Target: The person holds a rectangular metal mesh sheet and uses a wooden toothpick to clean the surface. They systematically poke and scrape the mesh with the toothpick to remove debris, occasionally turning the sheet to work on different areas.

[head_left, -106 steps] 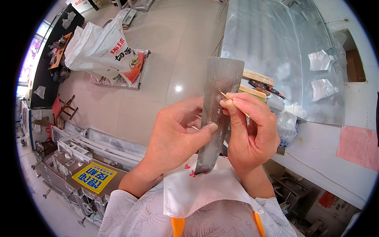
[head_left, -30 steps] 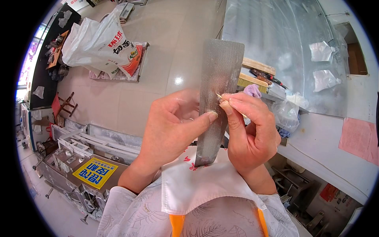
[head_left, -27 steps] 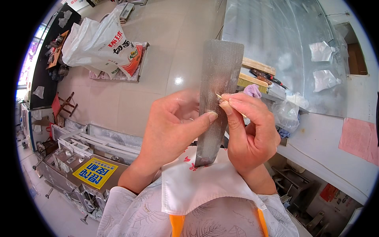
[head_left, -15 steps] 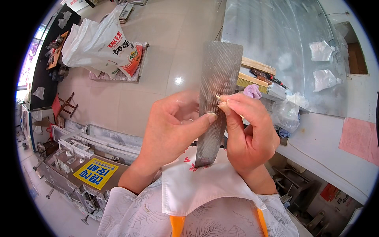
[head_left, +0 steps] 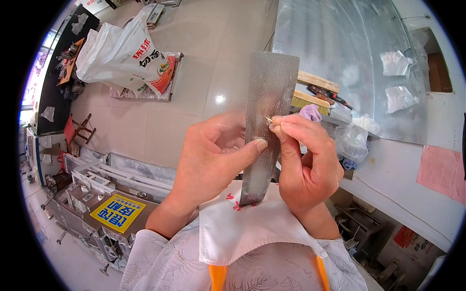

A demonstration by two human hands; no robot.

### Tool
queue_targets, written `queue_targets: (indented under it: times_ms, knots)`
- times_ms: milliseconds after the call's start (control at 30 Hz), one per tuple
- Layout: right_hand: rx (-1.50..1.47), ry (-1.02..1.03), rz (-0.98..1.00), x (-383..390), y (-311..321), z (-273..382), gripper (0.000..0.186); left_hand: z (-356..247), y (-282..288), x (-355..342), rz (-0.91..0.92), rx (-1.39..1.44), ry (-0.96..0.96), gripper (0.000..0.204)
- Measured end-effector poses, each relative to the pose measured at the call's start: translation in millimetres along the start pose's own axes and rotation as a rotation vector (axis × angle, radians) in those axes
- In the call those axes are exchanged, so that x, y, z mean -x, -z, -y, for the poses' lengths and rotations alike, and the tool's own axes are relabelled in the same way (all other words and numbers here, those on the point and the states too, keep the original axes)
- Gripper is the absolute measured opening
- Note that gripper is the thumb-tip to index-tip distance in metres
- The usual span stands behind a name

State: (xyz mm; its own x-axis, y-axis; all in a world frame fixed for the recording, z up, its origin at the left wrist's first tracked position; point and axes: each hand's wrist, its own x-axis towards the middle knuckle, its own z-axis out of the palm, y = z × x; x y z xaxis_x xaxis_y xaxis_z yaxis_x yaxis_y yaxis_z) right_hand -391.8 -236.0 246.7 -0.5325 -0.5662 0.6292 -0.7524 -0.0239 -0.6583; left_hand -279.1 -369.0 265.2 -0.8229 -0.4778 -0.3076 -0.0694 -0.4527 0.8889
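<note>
A long grey perforated metal strip [head_left: 272, 82] stands nearly upright in front of me, its lower end against my white apron [head_left: 233, 233]. My left hand [head_left: 208, 155] is closed on its left edge, the thumb across the near face and the fingers partly behind it. In a pinch between thumb and fingertips, my right hand [head_left: 310, 160] holds a thin pale pointed stick, which looks like a toothpick [head_left: 269, 120]. The stick's tip is at the strip's face, near the middle; I cannot tell whether it sits in a hole.
On the right is a metal-topped table [head_left: 330, 43] with a brush [head_left: 311, 99], dark-handled knives [head_left: 330, 94], a purple cloth [head_left: 310, 113] and plastic bags [head_left: 352, 140]. A large white sack [head_left: 124, 58] stands at the far left. A metal machine [head_left: 92, 194] is at the near left.
The strip has shifted very slightly down. My hands keep the same grips, and the stick's tip stays at nearly the same spot.
</note>
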Motion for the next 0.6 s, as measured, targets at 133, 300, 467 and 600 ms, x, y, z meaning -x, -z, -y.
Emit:
queue_targets:
  times_ms: [133, 300, 467, 600]
  knots:
    - [-0.024, -0.013, 0.002, 1.4, 0.2, -2.6, 0.022, -0.3, 0.7, 0.1, -0.003, -0.006, 0.020, 0.026]
    - [-0.018, -0.010, -0.007, 1.4, -0.1, -2.9, 0.022, -1.9, 0.6, 0.4, -0.003, -0.033, 0.020, 0.028]
    - [-0.008, -0.010, 0.003, -1.0, 1.1, 0.1, 0.022, -1.5, -1.0, 0.2, -0.013, -0.022, 0.030, 0.028]
    - [-0.007, -0.002, -0.010, 0.5, 0.9, -2.4, 0.022, -1.5, -1.0, 0.1, -0.008, -0.024, 0.022, 0.028]
